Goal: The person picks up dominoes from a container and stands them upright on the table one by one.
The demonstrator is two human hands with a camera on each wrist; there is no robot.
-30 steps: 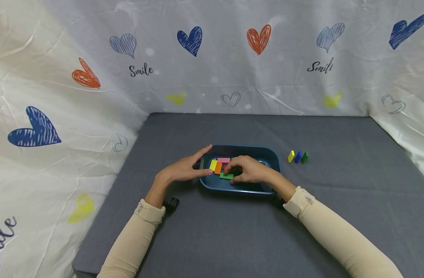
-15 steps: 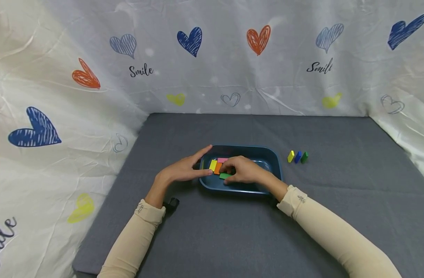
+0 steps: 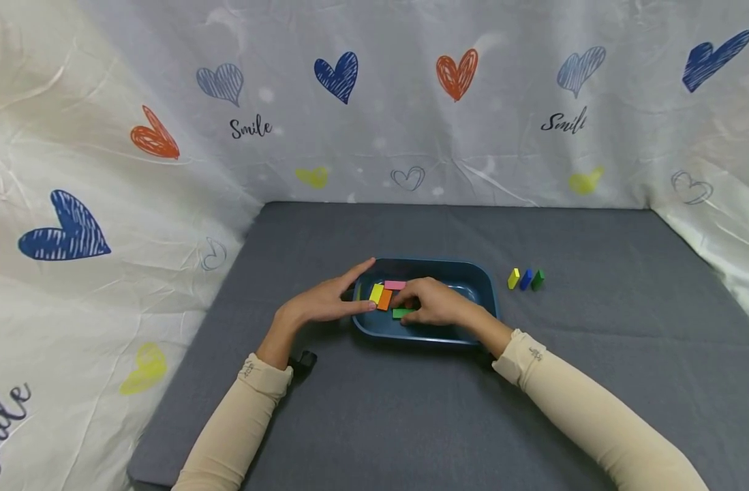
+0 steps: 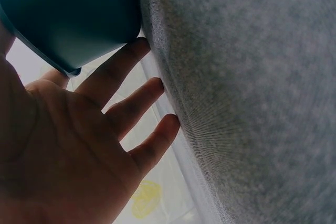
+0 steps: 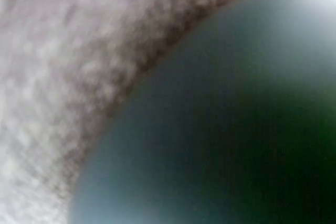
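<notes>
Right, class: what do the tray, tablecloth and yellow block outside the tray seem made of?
Blue tray: probably plastic, perhaps coated metal; satin, edges catching light. Grey tablecloth: matte fabric, likely woven; fine ribs show. Yellow block: perhaps painted wood or plastic; evenly coloured, finish unclear.

Your tray (image 3: 374,326), in the middle of the frame, has a smooth, hard finish with a soft gloss along its rim; you might read it as plastic or coated metal. Inside it, the yellow block (image 3: 377,293), orange block (image 3: 384,300), pink block (image 3: 395,285) and green block (image 3: 401,314) look smooth and flat-coloured, painted wood or plastic, you cannot tell which. Your tablecloth (image 3: 399,416), filling the lower frame, is matt woven cloth, visibly fuzzy in the left wrist view. Across the upper frame you have a thin, smooth printed curtain (image 3: 386,109), creased and faintly shiny. Your sleeves (image 3: 595,402) are matt, soft-looking cloth.
</notes>
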